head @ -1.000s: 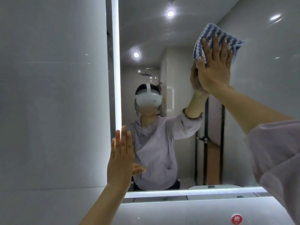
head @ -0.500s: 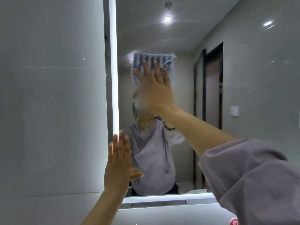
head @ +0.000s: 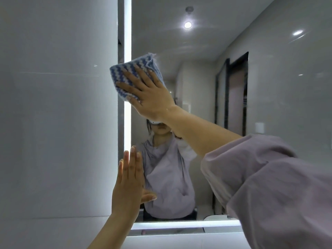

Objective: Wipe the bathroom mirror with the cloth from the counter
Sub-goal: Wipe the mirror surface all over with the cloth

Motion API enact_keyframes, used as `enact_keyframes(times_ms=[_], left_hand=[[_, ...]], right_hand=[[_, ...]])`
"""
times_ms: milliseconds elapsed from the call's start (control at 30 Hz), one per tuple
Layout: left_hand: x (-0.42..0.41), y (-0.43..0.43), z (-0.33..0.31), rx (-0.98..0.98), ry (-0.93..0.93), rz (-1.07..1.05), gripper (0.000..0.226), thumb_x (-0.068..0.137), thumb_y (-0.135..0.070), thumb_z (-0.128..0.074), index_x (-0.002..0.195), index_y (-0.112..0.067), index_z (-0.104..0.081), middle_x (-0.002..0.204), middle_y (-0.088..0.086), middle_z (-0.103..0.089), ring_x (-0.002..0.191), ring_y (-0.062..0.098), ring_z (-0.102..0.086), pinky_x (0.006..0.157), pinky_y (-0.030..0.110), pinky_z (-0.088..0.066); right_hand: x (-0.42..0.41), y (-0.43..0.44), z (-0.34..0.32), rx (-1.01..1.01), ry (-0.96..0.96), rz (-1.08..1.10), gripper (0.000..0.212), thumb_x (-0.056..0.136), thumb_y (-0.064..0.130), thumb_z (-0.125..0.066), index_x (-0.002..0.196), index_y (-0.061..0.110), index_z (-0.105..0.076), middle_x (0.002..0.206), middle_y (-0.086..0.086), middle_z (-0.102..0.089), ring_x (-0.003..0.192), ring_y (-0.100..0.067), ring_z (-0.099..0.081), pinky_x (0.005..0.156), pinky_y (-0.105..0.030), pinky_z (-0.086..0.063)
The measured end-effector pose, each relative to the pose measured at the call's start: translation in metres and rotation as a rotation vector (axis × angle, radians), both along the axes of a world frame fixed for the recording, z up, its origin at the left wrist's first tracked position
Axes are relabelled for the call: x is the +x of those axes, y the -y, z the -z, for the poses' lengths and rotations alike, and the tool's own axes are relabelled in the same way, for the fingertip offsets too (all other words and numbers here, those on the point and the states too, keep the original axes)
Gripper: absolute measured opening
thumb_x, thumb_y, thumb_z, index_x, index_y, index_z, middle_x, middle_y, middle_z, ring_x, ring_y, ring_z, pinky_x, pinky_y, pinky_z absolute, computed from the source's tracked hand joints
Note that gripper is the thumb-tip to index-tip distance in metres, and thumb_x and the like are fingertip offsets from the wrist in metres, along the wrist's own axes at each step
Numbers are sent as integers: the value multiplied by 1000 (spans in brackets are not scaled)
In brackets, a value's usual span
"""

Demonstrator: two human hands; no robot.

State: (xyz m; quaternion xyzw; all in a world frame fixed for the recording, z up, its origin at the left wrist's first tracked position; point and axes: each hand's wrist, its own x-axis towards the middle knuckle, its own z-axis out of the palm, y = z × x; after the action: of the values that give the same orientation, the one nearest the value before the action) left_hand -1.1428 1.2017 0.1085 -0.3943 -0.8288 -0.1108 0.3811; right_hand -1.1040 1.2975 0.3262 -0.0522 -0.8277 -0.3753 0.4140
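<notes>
Both grips are flat-fingered: right grip (head: pixel 149 97) presses the striped cloth (head: pixel 125 74), which lies under it and juts up-left, against the mirror (head: pixel 197 78) at the lit left edge (head: pixel 127 33); left grip (head: pixel 128 186) seemingly rests on it below.

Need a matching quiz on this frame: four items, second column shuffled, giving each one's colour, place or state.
Column A
1. cloth
2. left hand
3. right hand
4. light strip

Column B
a. flat, fingers up, near the lower left corner of the mirror
b. blue and white zigzag
c. presses the cloth to the mirror
d. glows white down the mirror's left edge

Pairs: 1-b, 2-a, 3-c, 4-d
</notes>
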Motion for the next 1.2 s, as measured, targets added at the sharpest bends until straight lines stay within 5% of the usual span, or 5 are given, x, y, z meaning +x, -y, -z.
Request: enact_keyframes(times_ms=[567,767,1067,1200], left_hand=[[0,0,2,11,-23,10,119,49,-78,-38,137,1,-39,147,22,-33,133,45,-32,104,54,-36],[-1,0,3,14,-28,29,120,52,-78,-36,142,0,-18,149,22,-28,135,44,-29,106,53,-34],[-3,-1,4,21,-3,40,121,51,-78,-37,142,-2,-14,149,22,-27,136,45,-27,107,54,-36],[-2,-1,2,24,11,67,124,46,-75,-49,141,3,-34,145,24,-35,131,46,-34,103,55,-37]], right_hand=[[143,-142,-51,-437,-421,76,57,100,49,-13,153,35,1,162,3,10,148,-23,14,119,-44,12],[138,-140,-50,-467,-459,77,55,101,50,-16,152,37,2,162,3,10,147,-23,14,115,-38,16],[105,-113,-17,-491,-553,40,62,98,54,-13,153,30,4,161,-3,11,147,-26,15,113,-40,20],[83,-90,14,-364,-476,53,64,99,52,-15,154,23,0,161,-9,8,147,-28,12,110,-35,27]])
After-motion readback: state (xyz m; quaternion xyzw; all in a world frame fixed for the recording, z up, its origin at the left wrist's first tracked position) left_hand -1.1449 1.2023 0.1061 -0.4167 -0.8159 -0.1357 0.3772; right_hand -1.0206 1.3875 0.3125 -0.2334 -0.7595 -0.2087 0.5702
